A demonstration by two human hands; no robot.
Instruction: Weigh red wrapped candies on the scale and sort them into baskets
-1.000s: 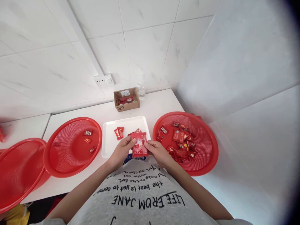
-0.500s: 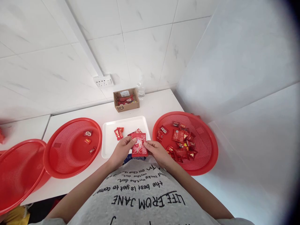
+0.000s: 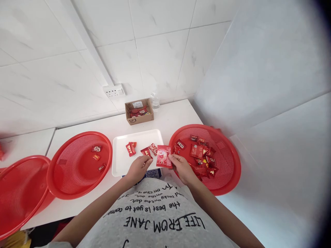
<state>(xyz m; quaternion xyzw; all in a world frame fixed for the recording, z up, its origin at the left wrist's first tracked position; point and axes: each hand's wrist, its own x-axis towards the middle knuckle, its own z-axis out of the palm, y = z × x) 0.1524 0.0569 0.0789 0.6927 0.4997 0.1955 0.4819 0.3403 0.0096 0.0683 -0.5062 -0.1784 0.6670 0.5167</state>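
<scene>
A flat red printed packet [image 3: 163, 156] is pinched by one edge between the thumb and fingers of my right hand [image 3: 181, 167], above the right end of the white tray [image 3: 120, 165]. My left hand [image 3: 138, 168] is over the tray's near edge, apart from that packet, its fingers loosely bent with nothing visible in them. Just beyond its fingertips lies a small red wrapped packet [image 3: 146, 152]; I cannot tell whether they touch. A patterned red packet [image 3: 153, 148] lies beside it. More small red packets [image 3: 130, 148] rest at the tray's left.
Right of the tray, a red mesh basket [image 3: 234, 162] holds several red packets. Another red basket [image 3: 69, 144] at left holds a few, with a further red basket [image 3: 23, 193] beyond. A cardboard box [image 3: 140, 119] and clear bottle [image 3: 155, 102] stand by the wall. A blue printed item [image 3: 155, 173] sits below the tray.
My left hand has let go of the flat red packet and drawn back slightly. My right hand has moved it a little to the right, uncovering the small packets on the tray.
</scene>
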